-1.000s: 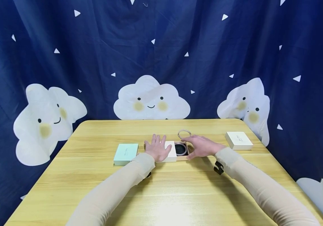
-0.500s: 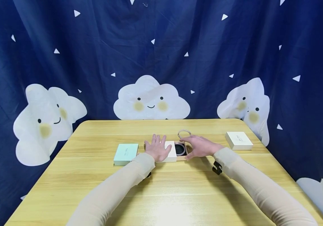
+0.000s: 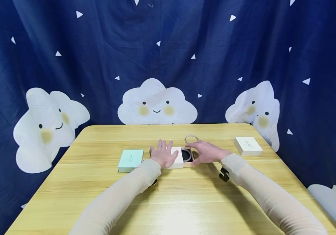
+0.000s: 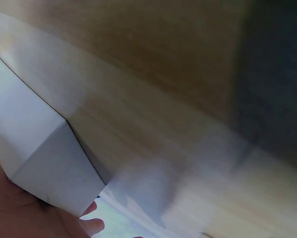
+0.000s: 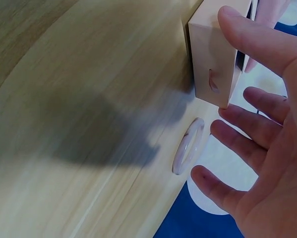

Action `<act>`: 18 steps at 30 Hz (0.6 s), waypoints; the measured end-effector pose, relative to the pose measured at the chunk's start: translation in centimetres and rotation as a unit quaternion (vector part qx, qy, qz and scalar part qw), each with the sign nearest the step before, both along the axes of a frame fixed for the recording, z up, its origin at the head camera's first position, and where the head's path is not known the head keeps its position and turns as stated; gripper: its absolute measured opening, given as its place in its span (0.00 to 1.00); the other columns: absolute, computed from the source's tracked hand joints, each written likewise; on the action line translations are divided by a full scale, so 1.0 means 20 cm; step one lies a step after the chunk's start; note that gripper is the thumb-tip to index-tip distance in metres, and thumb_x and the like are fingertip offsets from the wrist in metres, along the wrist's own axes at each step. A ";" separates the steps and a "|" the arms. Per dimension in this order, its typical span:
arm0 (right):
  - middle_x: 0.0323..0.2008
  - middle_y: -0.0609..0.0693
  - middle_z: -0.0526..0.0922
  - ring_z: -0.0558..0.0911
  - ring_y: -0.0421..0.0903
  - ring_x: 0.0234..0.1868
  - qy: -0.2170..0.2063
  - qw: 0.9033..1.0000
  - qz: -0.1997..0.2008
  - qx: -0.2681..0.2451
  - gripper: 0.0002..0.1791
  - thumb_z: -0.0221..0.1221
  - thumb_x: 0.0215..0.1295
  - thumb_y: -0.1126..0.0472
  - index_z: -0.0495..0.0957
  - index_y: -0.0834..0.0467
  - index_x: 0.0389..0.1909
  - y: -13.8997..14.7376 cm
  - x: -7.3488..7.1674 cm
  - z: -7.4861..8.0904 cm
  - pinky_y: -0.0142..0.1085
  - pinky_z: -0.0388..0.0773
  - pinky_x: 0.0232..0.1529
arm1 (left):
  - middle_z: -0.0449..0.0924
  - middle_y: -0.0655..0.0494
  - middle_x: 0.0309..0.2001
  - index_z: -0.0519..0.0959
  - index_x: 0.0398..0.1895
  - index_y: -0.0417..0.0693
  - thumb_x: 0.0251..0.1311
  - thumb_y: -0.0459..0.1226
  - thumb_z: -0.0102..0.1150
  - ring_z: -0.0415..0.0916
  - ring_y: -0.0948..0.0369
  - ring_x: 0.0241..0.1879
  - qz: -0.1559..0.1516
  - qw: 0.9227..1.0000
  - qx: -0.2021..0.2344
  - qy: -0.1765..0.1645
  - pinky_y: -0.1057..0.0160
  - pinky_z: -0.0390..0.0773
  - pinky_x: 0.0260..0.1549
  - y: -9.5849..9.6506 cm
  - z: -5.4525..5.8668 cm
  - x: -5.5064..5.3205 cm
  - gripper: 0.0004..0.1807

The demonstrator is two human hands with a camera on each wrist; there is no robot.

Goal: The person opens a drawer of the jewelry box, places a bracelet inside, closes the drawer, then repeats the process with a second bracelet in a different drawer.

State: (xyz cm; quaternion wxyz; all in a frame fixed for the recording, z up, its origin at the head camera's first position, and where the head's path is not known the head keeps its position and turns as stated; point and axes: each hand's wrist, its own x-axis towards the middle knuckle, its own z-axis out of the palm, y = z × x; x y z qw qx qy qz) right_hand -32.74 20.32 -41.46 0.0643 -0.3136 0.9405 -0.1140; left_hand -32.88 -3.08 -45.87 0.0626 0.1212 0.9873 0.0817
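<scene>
Head view, right hand [image 3: 209, 152]: set across the end of a part-open slide box, with thumb at the near side and fingertips at the far side of the pinkish drawer [image 3: 187, 164]; drawer held across its width in a wide span.
Right wrist view, same grip: thumb along the near wall, a fingertip at the far corner, remaining fingers apart from one another; small pull tab [image 5: 213, 82] visible on the drawer's front face.
Left hand [image 3: 164, 156]: laid palm down on the white outer sleeve [image 3: 178, 159] of the same box, with fingers straight and fanned.
Drawer position: projecting from the right end of the sleeve, partly inside it; dark interior on show.
Bangle in the drawer [image 3: 190, 154]: pale, seated on the dark lining, left portion close to the sleeve's edge.
Loose bangle [image 5: 180, 154]: pale and marbled, lying on the tabletop just beyond the right fingers, apart from the box.
Mint-green box [image 3: 131, 160]: to the left of the left hand, near it; lettering on the lid too small to read.
White box [image 3: 248, 146]: well apart, toward the table's right edge; likewise lettered.
Tabletop [image 3: 168, 202]: light wood grain, with bright glare at the near side.
Backdrop [image 3: 168, 39]: navy curtain, printed with white triangles and smiling clouds.
</scene>
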 end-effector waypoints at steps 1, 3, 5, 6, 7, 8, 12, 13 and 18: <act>0.70 0.52 0.73 0.71 0.57 0.70 -0.001 1.000 -0.001 -0.001 0.49 0.77 0.49 0.44 0.68 0.52 0.73 0.00 0.00 0.00 0.56 0.68 0.68 | 0.43 0.45 0.82 0.42 0.83 0.59 0.72 0.66 0.19 0.33 0.46 0.81 0.000 1.000 -0.001 -0.001 0.26 0.45 0.70 0.00 0.00 0.00 0.41; 0.69 0.52 0.73 0.72 0.57 0.69 -0.002 1.000 0.000 -0.006 0.49 0.77 0.50 0.44 0.68 0.52 0.73 -0.01 0.00 0.00 0.55 0.69 0.68 | 0.43 0.45 0.82 0.44 0.83 0.59 0.72 0.66 0.20 0.34 0.46 0.81 0.001 1.000 0.002 0.001 0.27 0.45 0.70 0.00 0.01 0.01 0.41; 0.69 0.53 0.74 0.72 0.57 0.69 -0.002 1.000 0.001 -0.010 0.49 0.77 0.50 0.45 0.68 0.53 0.73 -0.01 0.01 0.00 0.55 0.69 0.68 | 0.44 0.45 0.81 0.45 0.83 0.58 0.72 0.66 0.21 0.35 0.46 0.81 0.001 1.000 0.006 0.003 0.27 0.46 0.70 0.00 0.02 0.02 0.41; 0.69 0.53 0.74 0.72 0.56 0.69 -0.003 1.000 0.001 -0.011 0.49 0.77 0.50 0.45 0.68 0.53 0.72 -0.01 0.01 0.00 0.55 0.69 0.68 | 0.45 0.44 0.81 0.45 0.83 0.58 0.72 0.65 0.21 0.35 0.45 0.81 0.001 1.000 0.009 0.006 0.27 0.46 0.70 0.00 0.02 0.02 0.41; 0.69 0.53 0.74 0.72 0.56 0.69 -0.004 1.000 0.001 -0.012 0.49 0.77 0.50 0.45 0.69 0.53 0.72 -0.01 0.01 0.00 0.55 0.69 0.68 | 0.45 0.44 0.81 0.46 0.82 0.57 0.73 0.65 0.22 0.36 0.45 0.81 0.000 1.000 0.013 0.008 0.27 0.46 0.70 0.00 0.03 0.02 0.41; 0.68 0.53 0.74 0.72 0.56 0.69 -0.004 1.000 0.001 -0.013 0.49 0.77 0.49 0.46 0.69 0.53 0.72 -0.01 0.00 0.00 0.54 0.69 0.68 | 0.45 0.44 0.81 0.47 0.82 0.56 0.73 0.65 0.22 0.36 0.45 0.81 0.001 1.000 0.014 0.009 0.27 0.46 0.70 0.00 0.03 0.03 0.41; 0.69 0.51 0.74 0.72 0.54 0.69 -0.008 1.000 -0.001 -0.015 0.49 0.77 0.49 0.46 0.69 0.52 0.72 -0.01 0.00 0.00 0.52 0.69 0.69 | 0.45 0.44 0.81 0.46 0.83 0.56 0.73 0.64 0.22 0.36 0.45 0.81 0.002 1.000 0.011 0.008 0.27 0.45 0.70 0.00 0.02 0.02 0.41; 0.69 0.51 0.74 0.72 0.54 0.69 -0.008 1.000 -0.001 -0.017 0.49 0.78 0.49 0.46 0.69 0.53 0.72 -0.01 0.00 -0.01 0.52 0.68 0.69 | 0.45 0.44 0.81 0.46 0.83 0.57 0.73 0.64 0.22 0.36 0.45 0.81 0.002 1.000 0.009 0.007 0.27 0.45 0.70 0.00 0.02 0.02 0.41; 0.68 0.50 0.75 0.72 0.53 0.69 -0.006 1.000 0.000 -0.027 0.48 0.78 0.48 0.46 0.70 0.53 0.71 -0.01 -0.01 -0.02 0.51 0.68 0.70 | 0.43 0.46 0.82 0.43 0.83 0.59 0.72 0.65 0.20 0.34 0.46 0.81 0.003 1.000 -0.004 0.002 0.28 0.45 0.70 0.01 0.01 0.01 0.41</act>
